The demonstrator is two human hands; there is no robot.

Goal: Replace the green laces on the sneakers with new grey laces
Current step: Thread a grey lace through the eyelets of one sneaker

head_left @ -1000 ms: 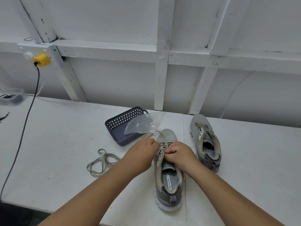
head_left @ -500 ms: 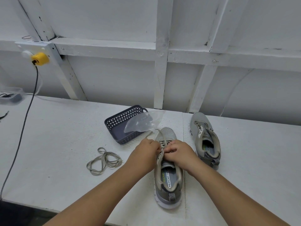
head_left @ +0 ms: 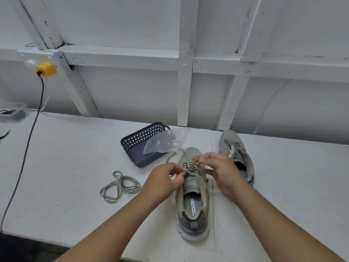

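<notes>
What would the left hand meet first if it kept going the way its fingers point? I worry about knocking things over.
The left hand, pinching the lace, points right and slightly away, across the near sneaker. It would probably meet the right hand first; depth is hard to judge.

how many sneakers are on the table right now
2. The near sneaker lies straight ahead, under both hands working its lace. The far sneaker lies to its right, nearer the wall. None looks hidden.
</notes>
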